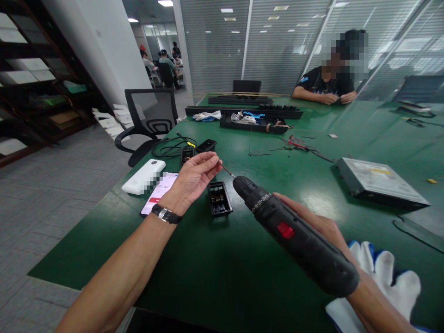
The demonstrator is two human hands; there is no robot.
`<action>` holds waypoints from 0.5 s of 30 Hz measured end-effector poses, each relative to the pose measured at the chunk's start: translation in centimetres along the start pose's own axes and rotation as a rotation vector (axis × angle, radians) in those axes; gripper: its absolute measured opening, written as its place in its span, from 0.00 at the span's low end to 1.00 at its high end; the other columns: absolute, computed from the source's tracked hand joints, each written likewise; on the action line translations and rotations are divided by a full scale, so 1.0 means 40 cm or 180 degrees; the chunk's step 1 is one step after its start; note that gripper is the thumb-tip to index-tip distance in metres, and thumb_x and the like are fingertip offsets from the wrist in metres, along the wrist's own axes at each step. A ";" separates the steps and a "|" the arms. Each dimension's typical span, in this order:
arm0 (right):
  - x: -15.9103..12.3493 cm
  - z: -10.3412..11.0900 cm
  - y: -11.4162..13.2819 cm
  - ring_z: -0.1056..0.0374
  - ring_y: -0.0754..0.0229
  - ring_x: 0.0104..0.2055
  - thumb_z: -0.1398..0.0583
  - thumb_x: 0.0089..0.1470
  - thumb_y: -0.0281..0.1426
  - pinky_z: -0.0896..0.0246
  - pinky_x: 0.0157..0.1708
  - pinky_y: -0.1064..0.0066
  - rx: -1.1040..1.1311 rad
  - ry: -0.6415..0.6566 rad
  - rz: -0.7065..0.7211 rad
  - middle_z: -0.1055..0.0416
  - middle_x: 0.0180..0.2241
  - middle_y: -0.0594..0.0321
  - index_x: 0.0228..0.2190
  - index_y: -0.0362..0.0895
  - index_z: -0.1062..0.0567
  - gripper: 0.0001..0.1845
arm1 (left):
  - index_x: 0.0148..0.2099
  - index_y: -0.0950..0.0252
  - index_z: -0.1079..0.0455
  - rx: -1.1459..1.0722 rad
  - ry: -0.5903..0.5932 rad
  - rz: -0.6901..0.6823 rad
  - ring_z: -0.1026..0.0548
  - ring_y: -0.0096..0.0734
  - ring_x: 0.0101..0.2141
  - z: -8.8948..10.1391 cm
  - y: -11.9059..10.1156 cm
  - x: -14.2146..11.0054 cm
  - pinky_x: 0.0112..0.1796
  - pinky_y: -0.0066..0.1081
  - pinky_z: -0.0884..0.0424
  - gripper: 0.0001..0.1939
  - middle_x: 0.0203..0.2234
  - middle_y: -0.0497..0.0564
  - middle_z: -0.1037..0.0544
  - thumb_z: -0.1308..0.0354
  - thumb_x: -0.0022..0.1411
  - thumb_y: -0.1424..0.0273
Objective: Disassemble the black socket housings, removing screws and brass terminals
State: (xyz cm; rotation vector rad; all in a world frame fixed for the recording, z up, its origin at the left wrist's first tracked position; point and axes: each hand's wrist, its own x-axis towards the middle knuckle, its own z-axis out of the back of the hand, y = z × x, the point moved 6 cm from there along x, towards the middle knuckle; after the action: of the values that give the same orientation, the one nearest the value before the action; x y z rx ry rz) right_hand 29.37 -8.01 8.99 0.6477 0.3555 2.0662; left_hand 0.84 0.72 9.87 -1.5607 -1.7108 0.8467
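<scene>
A black cordless drill [287,226] with a red patch on its side points up and to the left, and my right hand [322,226] is wrapped round it, mostly hidden behind its body. From its chuck a thin bit [227,171] reaches the fingertips of my left hand [196,178]. Those fingers are pinched at the bit's end; whatever small thing they hold is too small to make out. Below them on the table lies an open black plastic housing [219,199] with brass-coloured parts inside. Two similar black housings [206,145] lie beyond my left hand.
On the green table [277,286] a lit phone [161,194] and a white power bank [144,177] lie left, near a black cable [169,145]. A metal box [379,182] and white-blue gloves [385,286] are right. A black tray [255,122] lies farther back. Another person [326,85] sits across.
</scene>
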 end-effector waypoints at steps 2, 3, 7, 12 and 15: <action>-0.008 -0.007 0.013 0.18 0.53 0.39 0.45 0.64 0.30 0.24 0.38 0.65 0.0018 0.0017 0.0314 0.17 0.46 0.56 0.70 0.47 0.40 0.34 | 0.38 0.70 0.22 0.0008 -0.0045 0.0026 0.19 0.26 0.34 -0.001 0.003 0.003 0.42 0.26 0.22 0.09 0.31 0.50 0.18 0.29 0.54 0.80; -0.011 -0.010 0.020 0.19 0.53 0.39 0.46 0.64 0.30 0.25 0.38 0.65 -0.0024 -0.0012 0.0472 0.18 0.45 0.56 0.71 0.47 0.43 0.36 | 0.37 0.70 0.22 -0.0006 -0.0080 0.0029 0.19 0.26 0.33 -0.001 0.005 0.003 0.42 0.26 0.22 0.09 0.30 0.50 0.19 0.28 0.53 0.80; -0.013 -0.012 0.045 0.19 0.52 0.41 0.46 0.64 0.27 0.26 0.40 0.64 -0.0292 -0.0219 0.0792 0.18 0.44 0.56 0.73 0.50 0.48 0.39 | 0.38 0.70 0.22 0.0049 -0.0164 -0.0105 0.19 0.26 0.34 -0.015 0.006 -0.008 0.43 0.27 0.23 0.10 0.31 0.50 0.18 0.27 0.51 0.80; -0.008 -0.004 0.056 0.18 0.53 0.41 0.47 0.64 0.25 0.26 0.37 0.67 -0.0412 -0.0421 0.0804 0.18 0.45 0.56 0.74 0.50 0.51 0.40 | 0.50 0.64 0.23 0.0141 -0.0126 -0.0301 0.18 0.30 0.41 -0.044 -0.011 -0.037 0.52 0.36 0.25 0.20 0.38 0.50 0.18 0.28 0.54 0.75; -0.012 0.004 0.052 0.19 0.54 0.39 0.48 0.63 0.22 0.26 0.37 0.68 -0.0460 -0.0553 0.0734 0.18 0.45 0.57 0.74 0.50 0.52 0.42 | 0.63 0.59 0.32 0.0509 -0.0187 -0.0307 0.19 0.38 0.49 -0.028 -0.022 -0.056 0.58 0.46 0.29 0.31 0.48 0.54 0.19 0.29 0.58 0.67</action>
State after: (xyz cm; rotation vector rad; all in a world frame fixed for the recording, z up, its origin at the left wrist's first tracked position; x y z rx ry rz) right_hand 28.25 -9.55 9.96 0.8035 0.0314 2.2083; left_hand 1.41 -1.54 11.14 -1.3491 -1.7006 0.9634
